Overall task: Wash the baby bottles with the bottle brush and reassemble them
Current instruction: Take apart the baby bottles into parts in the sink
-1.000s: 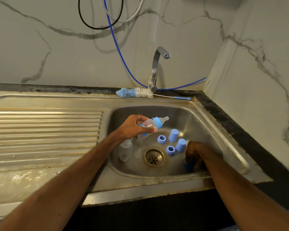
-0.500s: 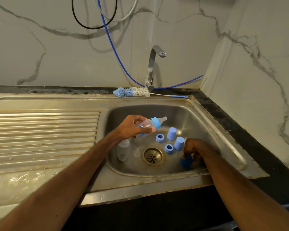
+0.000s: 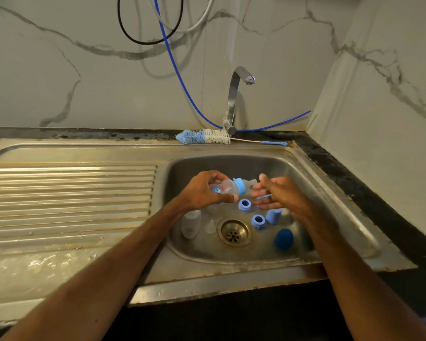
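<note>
— How tight is the basin (image 3: 231, 166)?
— Tight. My left hand (image 3: 202, 193) grips a bottle (image 3: 228, 188) over the middle, right hand (image 3: 279, 193) just beside it. Below: two blue rings (image 3: 244, 205), a blue cap (image 3: 273, 216), a sponge (image 3: 283, 239) right of the drain (image 3: 234, 233), a clear bottle (image 3: 191, 223) left.
— Open room?
— Bare steel at the back under the tap (image 3: 234, 99); drainboard (image 3: 69, 193) on my left, wet. The brush (image 3: 203, 136) lies along the back rim.

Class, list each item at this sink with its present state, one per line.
Tap: not running.
Bottle brush: lying on back ledge.
Held bottle: collar and teat on, gripped sideways by left hand.
Right hand: fingers straight, beside the teat.
Blue rings: loose in basin.
Clear bottle: uncapped, in basin.
</note>
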